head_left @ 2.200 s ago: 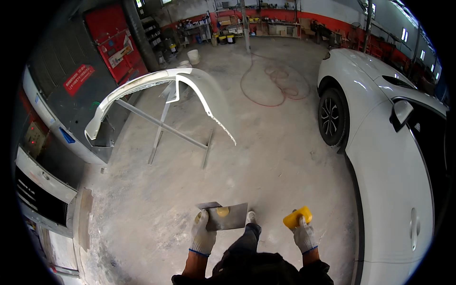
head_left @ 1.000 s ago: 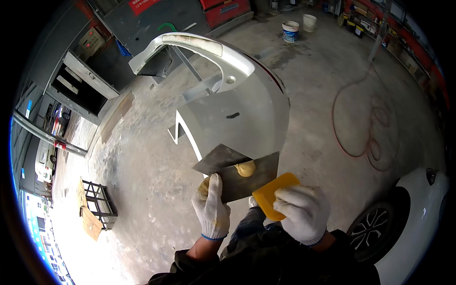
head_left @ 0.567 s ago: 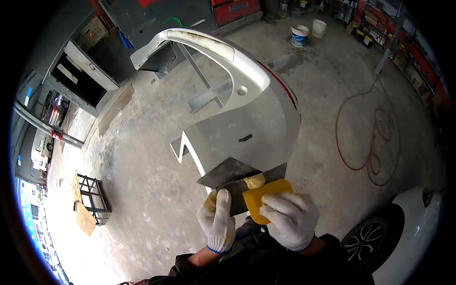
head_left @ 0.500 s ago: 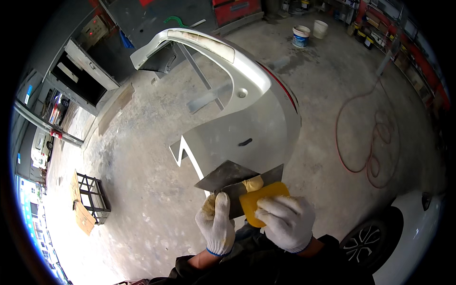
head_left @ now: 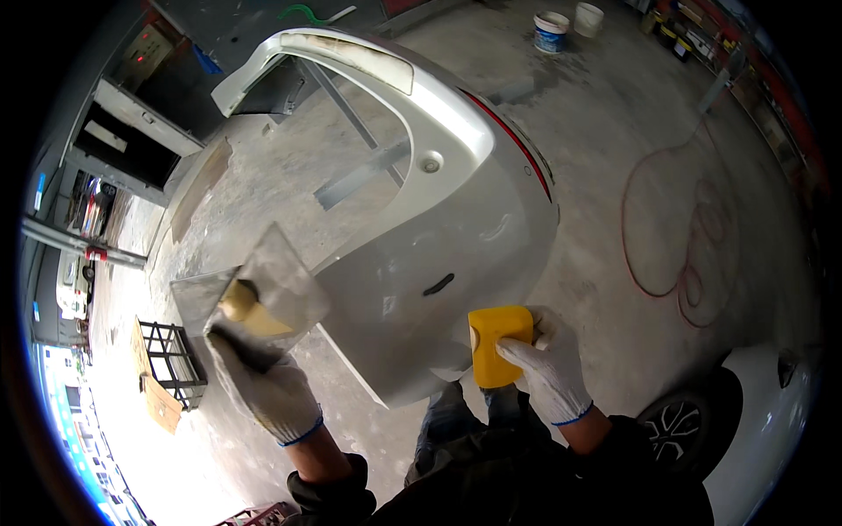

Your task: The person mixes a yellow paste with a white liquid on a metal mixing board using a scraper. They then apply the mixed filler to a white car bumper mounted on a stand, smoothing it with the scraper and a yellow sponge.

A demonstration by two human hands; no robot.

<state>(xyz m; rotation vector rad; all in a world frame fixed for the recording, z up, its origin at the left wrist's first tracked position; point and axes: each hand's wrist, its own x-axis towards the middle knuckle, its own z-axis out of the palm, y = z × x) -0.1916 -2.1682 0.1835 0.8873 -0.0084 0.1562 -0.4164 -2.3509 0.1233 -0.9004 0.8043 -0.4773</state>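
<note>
A person stands over a big silver bumper that sits on a metal stand in a workshop. Both hands wear white gloves. The left hand is at about 8 o'clock from the middle of the bumper. It is closed on the bottom edge of a flat grey board, with the fingers wrapped under it. A lump of tan putty sits on the board, just above the fingers. The board is tilted and sits just beside the left side of the bumper. The right hand is at about 5 o'clock from the middle of the bumper. It pinches a yellow spreader, thumb on one side and fingers on the other. The spreader rests against the low edge of the bumper, near a dark slot in the silver skin. The two hands are well apart, one on each side of the bumper's low corner. At 1 o'clock, far off on the grey floor, stand two buckets. A thin red hose lies in loops at 3 o'clock. At 4 o'clock, a white car with a black wheel shows. At 8 o'clock, a small black rack stands on the floor.
</note>
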